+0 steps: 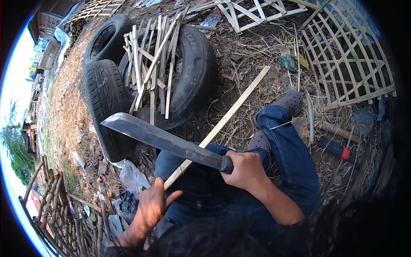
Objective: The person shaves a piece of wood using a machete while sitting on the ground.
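Observation:
My right hand (245,169) grips the dark handle of a big machete (165,140), its broad blade pointing left and slightly up over my knees. My left hand (150,208) holds the near end of a long pale bamboo slat (231,113), which runs diagonally up to the right, passing under the blade. The blade lies across the slat near my lap. I sit with blue jeans (291,150) and grey clogs (287,102) on the ground.
Two black tyres (107,92) lie at the upper left, one holding a bundle of cut slats (152,64). Woven bamboo lattice panels (346,60) lean at the right and top. A red-and-blue-handled tool (338,149) lies on straw-covered ground. Bamboo sticks (55,205) stand at the lower left.

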`<state>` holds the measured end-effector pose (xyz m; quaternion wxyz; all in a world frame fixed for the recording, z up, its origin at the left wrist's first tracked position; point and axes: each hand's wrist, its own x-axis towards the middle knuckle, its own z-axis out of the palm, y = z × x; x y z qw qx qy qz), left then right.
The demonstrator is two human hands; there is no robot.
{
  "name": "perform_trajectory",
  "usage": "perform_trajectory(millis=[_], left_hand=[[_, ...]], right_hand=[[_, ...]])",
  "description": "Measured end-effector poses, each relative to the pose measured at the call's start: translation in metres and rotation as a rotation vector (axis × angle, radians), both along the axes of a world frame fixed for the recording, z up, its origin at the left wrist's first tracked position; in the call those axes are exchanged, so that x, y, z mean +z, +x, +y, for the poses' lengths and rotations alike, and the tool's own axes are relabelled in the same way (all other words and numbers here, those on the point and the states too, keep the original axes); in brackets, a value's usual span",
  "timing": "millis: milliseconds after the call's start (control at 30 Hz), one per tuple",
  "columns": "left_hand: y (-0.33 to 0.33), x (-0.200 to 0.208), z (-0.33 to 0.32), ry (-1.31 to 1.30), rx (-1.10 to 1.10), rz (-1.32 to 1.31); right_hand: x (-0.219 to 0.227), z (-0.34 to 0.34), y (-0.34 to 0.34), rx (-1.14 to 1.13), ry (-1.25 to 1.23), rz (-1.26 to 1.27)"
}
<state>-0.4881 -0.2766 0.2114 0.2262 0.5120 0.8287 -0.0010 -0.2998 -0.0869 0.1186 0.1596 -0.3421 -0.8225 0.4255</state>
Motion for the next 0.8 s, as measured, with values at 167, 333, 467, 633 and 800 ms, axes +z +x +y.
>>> perform_trajectory(millis=[167, 333, 467, 633, 800], left_hand=[[-0.006, -0.013, -0.004, -0.048, 0.006, 0.039], [-0.007, -0.019, -0.006, 0.016, 0.004, 0.024], [-0.004, -0.013, 0.004, -0.066, 0.042, 0.084], [-0.008, -0.013, 0.003, -0.191, 0.087, 0.053], [-0.012, -0.004, 0.014, -0.151, 0.071, -0.023]], right_hand=[[-0.005, 0.004, -0.01, 0.074, 0.088, -0.128], [-0.009, 0.023, -0.006, 0.083, 0.173, -0.141], [-0.014, 0.046, -0.004, 0.065, 0.217, -0.137], [-0.031, 0.135, 0.047, -0.437, 0.066, -0.443], [-0.082, 0.2, 0.185, -0.988, -0.163, -0.398]])
